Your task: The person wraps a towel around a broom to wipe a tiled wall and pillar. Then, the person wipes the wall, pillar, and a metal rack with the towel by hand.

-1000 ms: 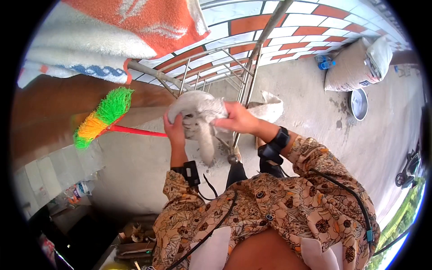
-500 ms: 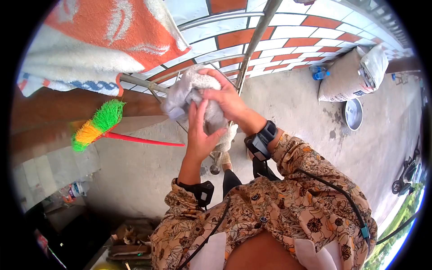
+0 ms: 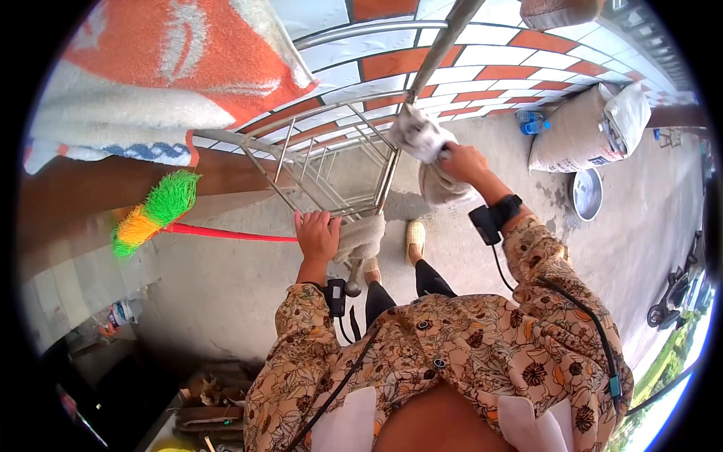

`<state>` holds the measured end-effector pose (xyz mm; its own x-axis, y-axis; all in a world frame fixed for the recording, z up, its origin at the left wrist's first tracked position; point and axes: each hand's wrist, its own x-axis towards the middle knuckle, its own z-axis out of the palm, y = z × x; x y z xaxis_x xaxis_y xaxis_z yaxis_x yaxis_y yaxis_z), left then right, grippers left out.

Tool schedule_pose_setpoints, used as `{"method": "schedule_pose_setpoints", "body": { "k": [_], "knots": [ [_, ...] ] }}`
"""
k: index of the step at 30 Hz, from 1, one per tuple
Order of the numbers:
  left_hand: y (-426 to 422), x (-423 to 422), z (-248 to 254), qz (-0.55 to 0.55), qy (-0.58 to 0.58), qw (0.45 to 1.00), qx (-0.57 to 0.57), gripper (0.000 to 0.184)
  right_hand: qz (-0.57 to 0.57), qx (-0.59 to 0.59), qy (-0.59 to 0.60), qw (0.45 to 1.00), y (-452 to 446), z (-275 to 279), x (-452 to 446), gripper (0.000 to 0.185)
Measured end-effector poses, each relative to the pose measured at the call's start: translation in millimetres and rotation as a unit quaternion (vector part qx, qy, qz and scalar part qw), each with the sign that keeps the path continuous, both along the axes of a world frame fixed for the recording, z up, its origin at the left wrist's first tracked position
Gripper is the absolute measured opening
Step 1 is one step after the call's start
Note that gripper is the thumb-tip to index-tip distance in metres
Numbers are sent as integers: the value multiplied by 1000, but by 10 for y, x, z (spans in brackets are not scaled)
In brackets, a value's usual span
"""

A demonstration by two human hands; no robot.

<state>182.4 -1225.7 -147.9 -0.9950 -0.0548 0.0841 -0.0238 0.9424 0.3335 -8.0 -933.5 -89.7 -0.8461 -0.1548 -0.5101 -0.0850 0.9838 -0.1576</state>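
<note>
My right hand (image 3: 465, 164) grips a bunched grey-white cloth (image 3: 444, 184) to the right of a metal rack (image 3: 380, 181). Part of this cloth sticks up above my fingers and the rest hangs below them. My left hand (image 3: 316, 232) is closed over the rack's near bar, its fingertips curled on the top edge. Just right of that hand, a second pale cloth (image 3: 361, 238) drapes over the same bar.
An orange and white towel (image 3: 173, 68) hangs at upper left. Below it is a green and yellow broom (image 3: 162, 207) with a red handle. Farther right are a sack (image 3: 568, 139), blue-capped bottles (image 3: 533, 124) and a metal basin (image 3: 586, 194) on the concrete floor.
Both hands held the bunched cloth over the rack. The left has let go and come down onto the rack's bar; the right has carried the cloth away to the right.
</note>
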Motion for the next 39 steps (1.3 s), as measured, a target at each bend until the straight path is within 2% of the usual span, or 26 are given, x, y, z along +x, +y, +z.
{"method": "schedule_pose_setpoints", "body": {
  "k": [3,5,7,8,10,12,14,16,18,20,22,24,25,27,28,30,32,34,35,38,39],
  "knots": [
    [-3,-86,13,9,15,1000,-2,20,-24,-43,59,997,260,210,80,34],
    [69,0,5,12,-2,1000,11,20,110,-228,184,950,-43,680,164,38],
    [78,0,-7,14,0,1000,9,20,130,-264,233,927,-560,854,140,46],
    [73,4,-12,14,10,1000,7,20,156,-277,308,897,-781,750,27,46],
    [83,17,-27,23,19,1000,-2,21,134,-200,439,866,-1221,306,-314,42],
    [35,26,0,25,-10,1000,13,21,103,-120,387,909,-1627,-265,-489,36],
    [44,42,-21,34,-19,999,8,21,54,-167,385,906,-1823,-405,-550,26],
    [22,66,-33,38,-26,999,17,21,66,-187,387,901,-1881,-422,-573,21],
    [58,40,-52,35,-1,999,21,20,117,-181,351,911,-1899,-407,-633,21],
    [51,21,-40,34,2,999,30,20,192,-213,350,892,-2121,-351,-579,21],
    [61,20,0,25,0,999,22,20,255,-293,372,843,-2569,-270,-387,26],
    [72,28,-13,20,-7,1000,4,22,320,-319,362,815,-3025,-140,-205,33],
    [67,38,-29,19,-21,1000,-6,23,314,-324,366,814,-3184,-196,-214,33],
    [33,38,-55,19,-51,998,-17,26,340,-206,327,858,-3396,-416,-284,32],
    [12,25,-48,18,-51,998,-20,26,339,-208,328,857,-3391,-433,-329,32],
    [14,30,-39,27,-58,998,-1,26,295,-175,244,907,-3198,-472,-401,31],
    [26,91,-6,33,-60,997,23,25,230,-169,213,934,-2713,-247,-434,25],
    [-13,42,38,42,-45,997,43,24,176,-70,184,964,-2035,-273,-586,26],
    [-21,50,65,36,-43,998,35,23,117,-90,151,977,-1804,-179,-614,29],
    [-29,77,-17,50,5,995,81,22,142,35,157,977,-1464,102,-568,29],
    [-53,66,-2,53,-7,996,76,22,178,-14,194,965,-1554,241,-439,29]
  ]
}}
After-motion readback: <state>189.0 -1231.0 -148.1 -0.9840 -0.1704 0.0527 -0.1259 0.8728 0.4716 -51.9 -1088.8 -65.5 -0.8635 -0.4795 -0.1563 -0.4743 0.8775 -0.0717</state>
